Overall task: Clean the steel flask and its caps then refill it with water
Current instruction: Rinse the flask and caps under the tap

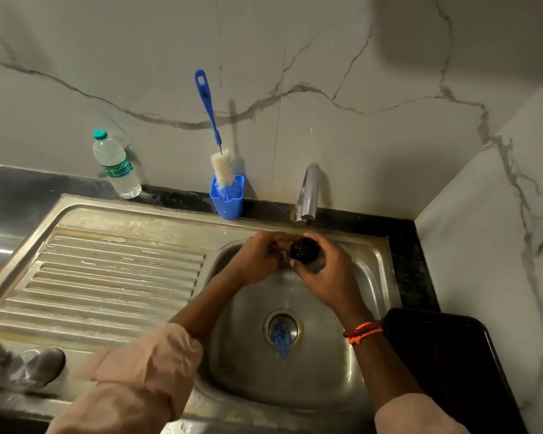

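**Head view: a wet black cap rinsed under the tap**

Head camera looks down on a steel sink (370, 277) where both hands meet just below the tap (308, 195). The right hand (323, 274) curls its fingers round a small dark cap (304, 250), round and glossy, held over the basin near its back edge. The left hand (257, 258) comes in against it from the side, fingers bent toward the cap; whether they grip it or only rub it cannot be told.

The cap looks light and rigid, likely plastic, and wet (so probably slippery). A hold around its rim, as the right hand has it, seems the safest, with the left free to scrub. If it slips it would fall into the basin, toward the drain (282, 328).

A blurred steel object, perhaps the flask (32, 364), lies on the draining board at lower left. A bottle brush (215, 133) stands in a blue holder (228, 198) behind the sink.
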